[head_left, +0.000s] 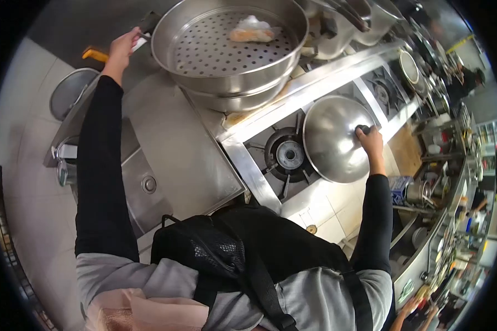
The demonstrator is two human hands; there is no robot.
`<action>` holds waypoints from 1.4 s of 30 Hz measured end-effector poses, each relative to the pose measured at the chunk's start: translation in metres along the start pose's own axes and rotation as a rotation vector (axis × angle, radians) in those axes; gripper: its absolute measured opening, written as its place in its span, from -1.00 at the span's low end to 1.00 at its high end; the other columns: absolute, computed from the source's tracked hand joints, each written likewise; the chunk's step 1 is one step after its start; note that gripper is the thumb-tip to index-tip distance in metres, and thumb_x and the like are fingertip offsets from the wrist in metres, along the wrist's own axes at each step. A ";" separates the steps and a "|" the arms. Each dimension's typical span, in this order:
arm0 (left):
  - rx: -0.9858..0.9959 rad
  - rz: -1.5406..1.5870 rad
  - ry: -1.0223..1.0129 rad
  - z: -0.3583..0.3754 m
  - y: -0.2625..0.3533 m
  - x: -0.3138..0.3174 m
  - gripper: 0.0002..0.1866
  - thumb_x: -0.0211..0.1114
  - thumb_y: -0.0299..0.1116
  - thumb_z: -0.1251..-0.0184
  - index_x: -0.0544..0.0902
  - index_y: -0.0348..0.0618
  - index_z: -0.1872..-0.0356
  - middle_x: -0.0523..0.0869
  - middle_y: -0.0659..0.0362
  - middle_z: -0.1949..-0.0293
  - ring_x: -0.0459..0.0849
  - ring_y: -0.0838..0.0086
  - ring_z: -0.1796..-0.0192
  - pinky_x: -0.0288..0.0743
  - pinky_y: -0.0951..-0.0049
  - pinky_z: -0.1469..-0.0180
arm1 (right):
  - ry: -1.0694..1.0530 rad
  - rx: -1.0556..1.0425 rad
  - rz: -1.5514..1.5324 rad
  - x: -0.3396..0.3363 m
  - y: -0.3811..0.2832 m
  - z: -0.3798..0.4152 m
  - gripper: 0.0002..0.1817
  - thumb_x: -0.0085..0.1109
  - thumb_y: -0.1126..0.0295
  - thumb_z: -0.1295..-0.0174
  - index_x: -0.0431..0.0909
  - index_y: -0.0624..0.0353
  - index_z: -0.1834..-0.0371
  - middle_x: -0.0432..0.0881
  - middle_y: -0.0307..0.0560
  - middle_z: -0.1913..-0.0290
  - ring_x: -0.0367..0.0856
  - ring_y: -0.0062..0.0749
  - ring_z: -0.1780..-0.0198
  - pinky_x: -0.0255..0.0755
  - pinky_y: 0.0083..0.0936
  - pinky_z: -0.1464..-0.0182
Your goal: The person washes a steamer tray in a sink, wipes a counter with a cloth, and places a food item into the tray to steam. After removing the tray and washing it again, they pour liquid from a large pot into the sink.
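Note:
My right hand [371, 142] grips the black knob of a large domed steel lid [337, 140], which is held over the stove's front burner. At the upper left, my outstretched left hand [124, 47] has its fingers closed at the side handle of a wide steel steamer pot [232, 91]. The steamer's perforated tray [204, 47] is uncovered. On it lies a white and orange bundle [254, 30], seemingly wrapped in clear plastic.
A gas burner [289, 156] shows beside the lid. Left of the stove is a steel counter [176, 143] with a sink drain [148, 184]. A round strainer [72, 91] hangs far left. Shelves of cookware [425, 193] line the right, with another person's hands [419, 300] at the lower right.

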State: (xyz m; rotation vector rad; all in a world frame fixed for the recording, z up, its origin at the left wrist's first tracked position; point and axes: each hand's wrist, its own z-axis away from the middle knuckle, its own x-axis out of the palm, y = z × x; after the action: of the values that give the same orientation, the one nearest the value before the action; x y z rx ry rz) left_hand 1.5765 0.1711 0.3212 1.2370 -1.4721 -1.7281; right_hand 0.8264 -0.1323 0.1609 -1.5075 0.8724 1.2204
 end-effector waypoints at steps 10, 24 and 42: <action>0.021 0.303 -0.085 0.003 0.008 0.009 -0.78 0.40 -0.17 -0.34 0.78 -0.01 0.12 0.63 0.43 0.32 0.49 0.75 0.31 0.24 0.66 0.39 | -0.415 0.049 -1.187 -0.115 -0.216 -0.087 -0.24 0.07 -0.34 -0.29 0.61 0.23 -0.07 0.64 -0.20 0.13 0.46 -0.52 0.11 0.32 -0.58 0.18; 0.027 0.186 0.133 0.099 0.079 -0.268 -0.76 0.39 -0.25 -0.37 0.74 -0.08 0.03 0.67 0.42 0.30 0.58 0.76 0.34 0.32 0.79 0.39 | -0.636 -0.443 -1.332 -0.255 -0.420 0.014 -0.76 0.21 0.16 -0.34 0.56 0.00 0.45 0.53 -0.34 0.60 0.40 -0.61 0.65 0.20 -0.62 0.66; -0.445 -0.023 0.386 0.335 -0.261 -0.477 -0.79 0.26 -0.14 -0.36 0.70 0.01 0.16 0.62 0.40 0.35 0.43 0.68 0.37 0.22 0.60 0.35 | -1.080 -0.371 -1.139 0.001 -0.531 0.274 -0.70 0.41 0.14 -0.21 0.64 0.12 0.18 0.56 -0.41 0.36 0.35 -0.71 0.37 0.14 -0.68 0.34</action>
State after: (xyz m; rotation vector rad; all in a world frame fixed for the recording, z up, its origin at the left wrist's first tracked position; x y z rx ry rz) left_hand 1.5202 0.7957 0.2021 1.2513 -0.8013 -1.6016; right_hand 1.2462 0.2745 0.2817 -1.0172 -0.8725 1.0359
